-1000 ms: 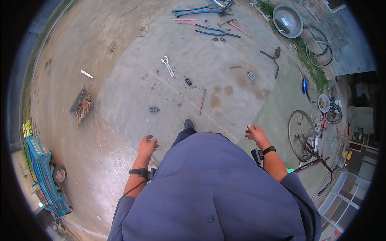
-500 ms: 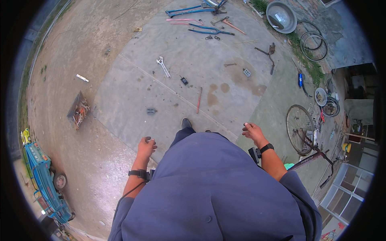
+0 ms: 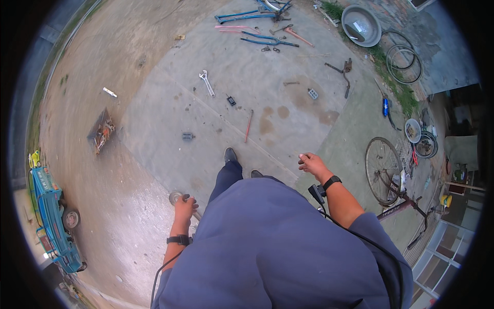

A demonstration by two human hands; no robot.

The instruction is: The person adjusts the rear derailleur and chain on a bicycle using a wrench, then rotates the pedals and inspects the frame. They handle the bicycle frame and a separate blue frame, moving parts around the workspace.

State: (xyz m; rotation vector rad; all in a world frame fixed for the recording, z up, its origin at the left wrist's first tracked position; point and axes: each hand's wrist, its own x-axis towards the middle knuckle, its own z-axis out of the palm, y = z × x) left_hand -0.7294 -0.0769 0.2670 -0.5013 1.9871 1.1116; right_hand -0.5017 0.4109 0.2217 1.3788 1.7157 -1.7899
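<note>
My left hand [image 3: 186, 207] hangs at the lower left, its fingers loosely bent and apart, holding nothing I can see. Just beyond it shows a round grey thing [image 3: 175, 196], partly covered by the hand; I cannot tell its kind. My right hand [image 3: 313, 165] is out in front on the right, fingers loosely curled and empty. On the concrete ahead lie a red rod-like tool [image 3: 249, 126], an adjustable wrench [image 3: 207, 83], a small black block-like part [image 3: 231, 101] and two bicycle pedals, one grey on the left [image 3: 188, 136] and one farther right [image 3: 313, 93].
Blue bicycle frame parts [image 3: 247, 17] and a fork [image 3: 270, 40] lie far ahead. A metal basin [image 3: 361, 26] and loose wheel rims [image 3: 404, 64] are far right. A bicycle wheel [image 3: 384, 171] stands at right. A scrap-filled dustpan-like container [image 3: 102, 133] and blue vehicle [image 3: 54, 221] are left.
My left hand has moved nearer my body and my right hand has shifted left. My feet show more. The round grey thing has come into sight by the left hand.
</note>
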